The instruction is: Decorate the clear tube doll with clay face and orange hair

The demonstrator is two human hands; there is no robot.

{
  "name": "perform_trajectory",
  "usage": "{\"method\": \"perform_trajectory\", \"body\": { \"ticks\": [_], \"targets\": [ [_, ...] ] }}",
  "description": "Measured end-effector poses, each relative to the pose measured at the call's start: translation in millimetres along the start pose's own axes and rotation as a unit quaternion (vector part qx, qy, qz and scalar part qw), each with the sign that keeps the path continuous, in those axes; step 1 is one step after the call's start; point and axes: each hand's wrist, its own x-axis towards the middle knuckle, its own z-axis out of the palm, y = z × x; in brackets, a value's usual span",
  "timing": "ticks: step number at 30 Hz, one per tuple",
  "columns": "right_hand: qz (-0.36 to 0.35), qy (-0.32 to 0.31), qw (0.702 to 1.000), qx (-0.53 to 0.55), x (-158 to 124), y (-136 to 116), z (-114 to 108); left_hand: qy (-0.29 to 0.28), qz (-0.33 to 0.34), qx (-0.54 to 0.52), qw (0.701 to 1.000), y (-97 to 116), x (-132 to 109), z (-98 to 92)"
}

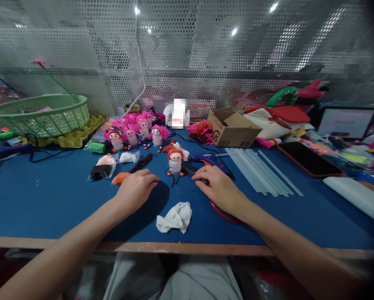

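Observation:
A small doll [175,161] with orange-red hair, a pale ribbed body, and orange feet stands upright between my hands. My left hand [137,187] is closed just left of it, fingers curled together over the table; anything inside the fingers is hidden. To the right, my right hand [216,185] is closed on scissors [225,213] lying on the table. Their red handle shows under my wrist, and the dark blades point toward the doll. A crumpled white cloth or tissue [175,217] lies nearer me. Beyond my left hand are an orange clay packet [120,178] and dark strands [141,162].
Several pink-haired dolls [129,134] stand at the back left beside a green basket [40,118]. A blue glue gun [210,159] lies behind my right hand. Glue sticks [258,171], a cardboard box [235,132] and a phone [310,159] are on the right.

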Motion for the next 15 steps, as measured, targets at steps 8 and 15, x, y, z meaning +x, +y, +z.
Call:
{"method": "perform_trajectory", "body": {
  "ticks": [8, 15],
  "targets": [
    [-0.029, -0.061, 0.984, -0.164, 0, -2, 4, -0.003, 0.001, -0.004, 1.0, 1, 1, -1.0],
    [-0.033, -0.063, 0.982, -0.176, 0, -9, 6, 0.004, 0.011, -0.01, 1.0, 0, 0, -0.3]
  ]
}}
